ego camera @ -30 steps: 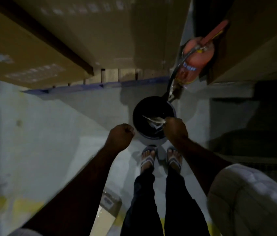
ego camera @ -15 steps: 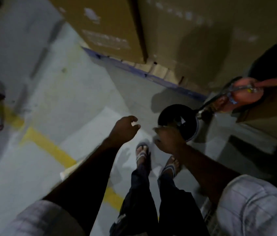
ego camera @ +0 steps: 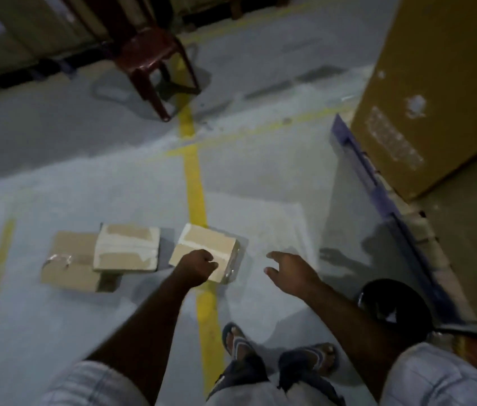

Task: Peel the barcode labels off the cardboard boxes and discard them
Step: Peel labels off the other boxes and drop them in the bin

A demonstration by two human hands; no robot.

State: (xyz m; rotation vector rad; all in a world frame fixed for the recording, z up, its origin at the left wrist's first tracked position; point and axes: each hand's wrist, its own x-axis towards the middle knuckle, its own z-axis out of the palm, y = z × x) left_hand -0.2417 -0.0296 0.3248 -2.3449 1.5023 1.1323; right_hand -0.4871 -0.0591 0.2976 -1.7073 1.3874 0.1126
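Observation:
Three small cardboard boxes lie on the grey floor. One box [ego camera: 202, 247] sits on the yellow line, and my left hand [ego camera: 197, 266] hovers in front of it with its fingers curled into a fist, holding nothing. A taped box [ego camera: 127, 247] lies to its left, leaning on a flatter box [ego camera: 70, 259]. My right hand [ego camera: 288, 271] is stretched out with loose fingers, empty, to the right of the boxes. The black round bin [ego camera: 392, 303] stands at the right, behind my right forearm.
A dark red plastic chair [ego camera: 155, 60] stands at the back on the yellow line [ego camera: 194, 183]. A tall cardboard carton [ego camera: 436, 92] on a blue pallet [ego camera: 377, 177] fills the right side. My sandalled feet [ego camera: 278, 347] are at the bottom.
My view has swung left from the bin and the fire extinguisher to the boxes on the floor. My right hand has left the bin and holds no label now.

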